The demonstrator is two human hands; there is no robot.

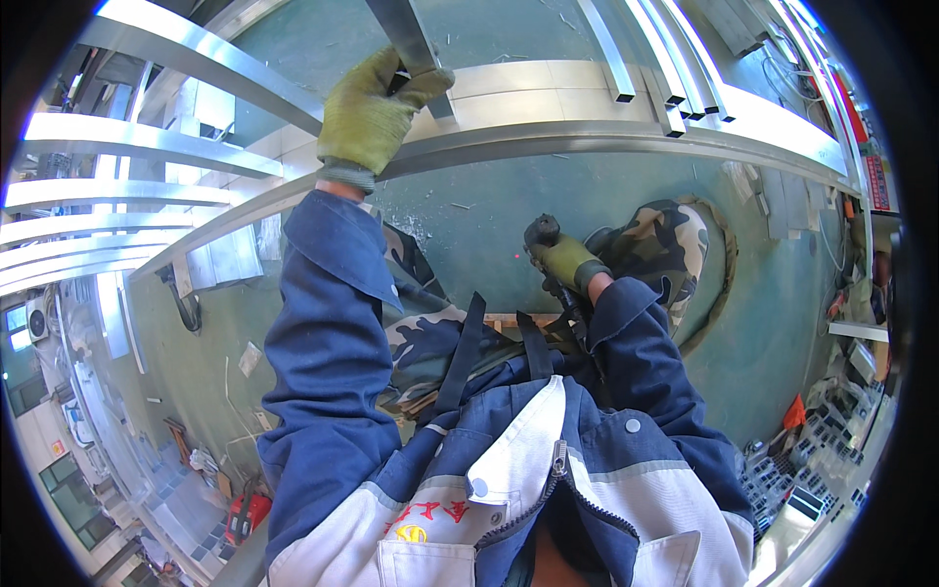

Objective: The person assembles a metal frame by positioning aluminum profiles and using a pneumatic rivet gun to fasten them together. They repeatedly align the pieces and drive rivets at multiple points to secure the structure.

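Note:
My left hand (370, 112), in a yellow-green work glove, reaches forward with its fingers closed round the near end of a square metal tube (404, 34). That end lies over a pale tiled strip along a long metal rail (548, 137). Close to my knee, my right hand (567, 260), gloved too, is wrapped round a dark handheld tool with a rounded head (541, 231). Its lower part runs back along my right forearm, and its exact kind is unclear. The tool's head stands apart from the rail.
Several shiny tubes (147, 142) lie side by side at left, and more tubes (675, 64) rest at far right. A grey box-shaped piece (223, 258) sits beyond the left sleeve. At lower right are stacked metal profile pieces (817, 455); a red tool (247, 514) lies lower left.

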